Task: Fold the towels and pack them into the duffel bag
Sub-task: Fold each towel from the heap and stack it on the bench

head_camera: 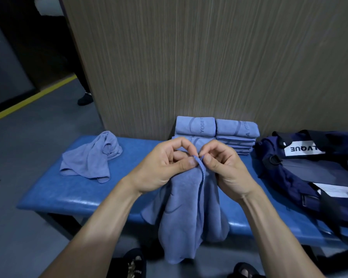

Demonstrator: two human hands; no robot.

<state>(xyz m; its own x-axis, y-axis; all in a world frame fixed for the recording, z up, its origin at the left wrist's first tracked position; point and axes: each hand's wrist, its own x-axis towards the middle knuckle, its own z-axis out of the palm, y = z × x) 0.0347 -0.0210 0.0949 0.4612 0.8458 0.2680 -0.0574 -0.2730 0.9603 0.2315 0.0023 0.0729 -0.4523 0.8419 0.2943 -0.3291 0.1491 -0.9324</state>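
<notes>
Towel point(187, 213), blue, one item: it hangs from your pinched fingers, top hem bunched between both hands, its body draping down over the near edge of the blue bench point(72, 189). Your left hand point(165, 165) clamps the hem between thumb and forefinger; your right hand point(223, 167) clamps the same hem just beside it, fingertips almost touching. Folded towels point(215, 133), two stacks, sit at the far edge against the wood-grain wall point(189, 57), beyond your hands. Crumpled towel point(92, 157), one, lies far left on the bench. Duffel bag point(309, 173), navy, rests at right.
</notes>
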